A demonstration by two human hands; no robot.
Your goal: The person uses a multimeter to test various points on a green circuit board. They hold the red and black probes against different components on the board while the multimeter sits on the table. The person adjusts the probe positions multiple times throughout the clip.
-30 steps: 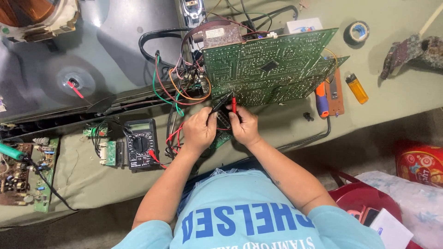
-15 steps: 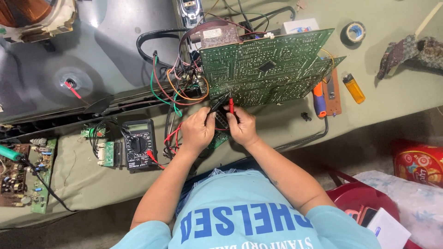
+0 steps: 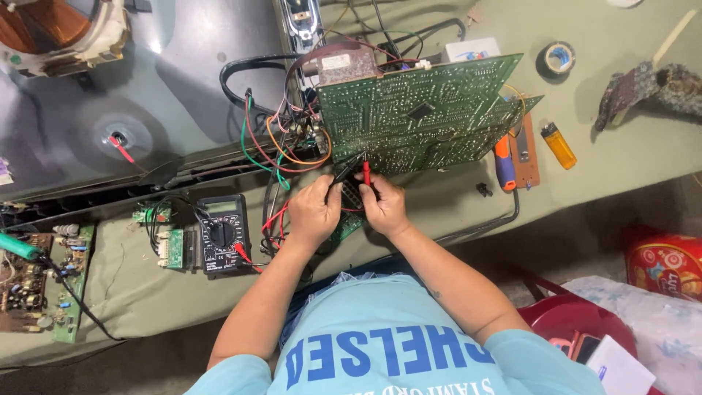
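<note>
A large green circuit board (image 3: 424, 113) stands tilted on the cloth-covered bench, solder side toward me. My left hand (image 3: 313, 212) grips a black test probe (image 3: 344, 170) whose tip touches the board's lower edge. My right hand (image 3: 383, 205) grips a red test probe (image 3: 366, 172), its tip on the board just beside the black one. Red and black leads run down-left to a black multimeter (image 3: 222, 234) lying on the bench. A bundle of coloured wires (image 3: 278, 139) hangs off the board's left end.
A dark picture tube (image 3: 131, 110) fills the upper left. Small circuit boards (image 3: 44, 281) and a green-handled tool (image 3: 20, 246) lie at the left. An orange-handled tool (image 3: 504, 162), yellow lighter (image 3: 559, 145), tape roll (image 3: 556, 57) and rag (image 3: 651, 84) sit right of the board. A red bag (image 3: 665, 263) is lower right.
Both hands stay on the probes at the board's lower edge; the probe tips have shifted only slightly along it.
</note>
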